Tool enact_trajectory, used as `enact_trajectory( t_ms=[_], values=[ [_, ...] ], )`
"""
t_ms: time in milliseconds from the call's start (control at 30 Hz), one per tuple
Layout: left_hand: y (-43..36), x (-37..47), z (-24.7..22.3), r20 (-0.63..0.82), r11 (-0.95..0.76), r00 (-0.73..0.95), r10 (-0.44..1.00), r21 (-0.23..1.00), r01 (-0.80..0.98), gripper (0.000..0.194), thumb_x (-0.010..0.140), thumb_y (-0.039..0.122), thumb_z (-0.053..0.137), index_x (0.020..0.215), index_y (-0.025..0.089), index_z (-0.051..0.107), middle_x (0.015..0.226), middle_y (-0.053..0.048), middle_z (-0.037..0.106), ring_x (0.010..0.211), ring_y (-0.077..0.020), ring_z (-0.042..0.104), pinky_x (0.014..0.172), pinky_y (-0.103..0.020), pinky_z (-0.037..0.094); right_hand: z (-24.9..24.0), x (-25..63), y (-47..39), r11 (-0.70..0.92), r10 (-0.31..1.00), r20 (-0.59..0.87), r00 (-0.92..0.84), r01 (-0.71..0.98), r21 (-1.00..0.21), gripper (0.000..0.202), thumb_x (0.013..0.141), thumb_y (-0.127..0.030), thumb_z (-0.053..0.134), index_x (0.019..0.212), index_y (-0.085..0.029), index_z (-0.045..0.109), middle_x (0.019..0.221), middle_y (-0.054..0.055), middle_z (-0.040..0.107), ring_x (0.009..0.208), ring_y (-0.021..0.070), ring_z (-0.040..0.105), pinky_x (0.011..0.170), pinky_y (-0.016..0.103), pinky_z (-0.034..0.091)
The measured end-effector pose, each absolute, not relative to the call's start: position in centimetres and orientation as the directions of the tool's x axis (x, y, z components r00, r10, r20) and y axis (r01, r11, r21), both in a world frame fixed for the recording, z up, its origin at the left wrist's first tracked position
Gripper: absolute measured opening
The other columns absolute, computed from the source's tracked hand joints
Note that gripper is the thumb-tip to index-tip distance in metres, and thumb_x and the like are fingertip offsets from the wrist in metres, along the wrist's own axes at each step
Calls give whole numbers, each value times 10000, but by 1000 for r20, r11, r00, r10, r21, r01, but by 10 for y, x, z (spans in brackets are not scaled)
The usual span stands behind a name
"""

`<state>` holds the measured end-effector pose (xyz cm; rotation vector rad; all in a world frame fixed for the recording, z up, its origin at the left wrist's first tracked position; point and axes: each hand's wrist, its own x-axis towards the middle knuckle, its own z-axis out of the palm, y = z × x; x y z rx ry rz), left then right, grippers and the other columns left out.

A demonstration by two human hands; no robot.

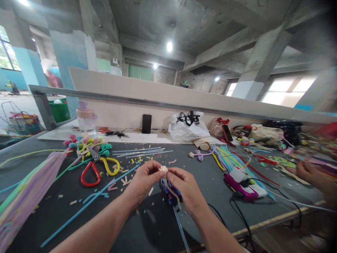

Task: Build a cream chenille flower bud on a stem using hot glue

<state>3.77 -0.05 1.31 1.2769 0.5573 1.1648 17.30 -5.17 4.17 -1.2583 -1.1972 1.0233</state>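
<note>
Between my left hand and my right hand is a small cream pipe-cleaner flower, pinched by the fingertips of both. Its beige stem curves down beside my right hand. Just below and behind it lies a blue glue gun, partly hidden by the stem and my right hand, with a clear stick stretching toward me. Left of my hands rest scissors with one red and one yellow handle. A long blue pipe cleaner runs beside my left forearm.
Pipe-cleaner flowers and a pastel bundle lie at left. Clear glue sticks lie farther back. At right are a purple power strip, cables and more pipe cleaners. Another person's hand is at far right.
</note>
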Motion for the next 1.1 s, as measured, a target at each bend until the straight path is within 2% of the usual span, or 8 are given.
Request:
enact_trajectory(
  t_ms=[67, 200, 333, 467, 733, 800, 933, 1100],
  values=[
    [-2, 38, 14, 256, -102, 388, 886, 922, -375, 218, 689, 312, 714, 773, 155, 589, 701, 27, 561, 665, -80, 477, 642, -197, 357, 42, 173, -52, 11, 994, 1, 111, -90, -996, 306, 635, -405, 726, 796, -146, 696, 533, -26, 563, 453, 84, 464, 450, 210, 351],
    [-4, 39, 18, 250, -70, 378, 892, 901, -429, 225, 673, 303, 728, 788, 153, 605, 729, 18, 577, 656, -75, 473, 631, -190, 358, 41, 174, -51, 26, 996, -1, 89, -305, -952, 238, 625, -332, 753, 747, -135, 698, 605, 7, 624, 545, 99, 527, 525, 207, 395],
    [-3, 40, 15, 231, -39, 394, 890, 897, -440, 197, 704, 295, 703, 791, 152, 598, 709, 21, 560, 618, -70, 456, 600, -192, 355, 39, 175, -48, 2, 999, -17, 38, -461, -888, 225, 630, -312, 747, 756, -131, 701, 645, 37, 657, 575, 129, 558, 567, 239, 433],
    [-6, 44, 6, 221, 26, 518, 827, 904, -426, 187, 724, 286, 688, 806, 138, 606, 729, -10, 588, 667, -99, 510, 657, -220, 387, 38, 172, -47, 83, 994, 28, 109, -537, -839, 186, 619, -275, 757, 737, -146, 693, 651, 27, 663, 562, 123, 548, 571, 245, 447],
    [-18, 47, 13, 145, 220, 609, 780, 848, -483, 213, 754, 328, 649, 716, 131, 578, 605, 7, 553, 532, -80, 511, 577, -219, 417, 27, 166, -44, 70, 998, 56, 42, -524, -849, 184, 675, -302, 723, 790, -164, 685, 645, 9, 635, 487, 100, 494, 439, 211, 371],
    [-17, 46, 15, 125, 223, 593, 796, 849, -479, 238, 735, 325, 664, 663, 141, 531, 558, 26, 532, 469, -69, 496, 501, -196, 384, 26, 168, -42, 107, 994, 77, 82, -476, -873, 196, 671, -300, 720, 821, -180, 683, 721, 20, 661, 560, 123, 538, 489, 226, 405],
    [-15, 44, 16, 126, 129, 505, 854, 889, -440, 259, 730, 318, 653, 632, 160, 473, 475, 67, 471, 350, -35, 383, 376, -165, 219, 30, 177, -40, 219, 966, 160, 204, -307, -926, 229, 685, -270, 695, 905, -207, 682, 893, 23, 666, 769, 140, 564, 687, 240, 433],
    [-12, 44, 14, 170, -91, 375, 911, 971, -220, 212, 752, 328, 579, 642, 185, 467, 404, 92, 384, 342, -53, 319, 391, -187, 197, 31, 187, -40, 259, 943, 209, 260, -178, -949, 280, 773, -389, 591, 941, -181, 677, 837, 33, 630, 726, 135, 528, 701, 259, 425]
  ],
)
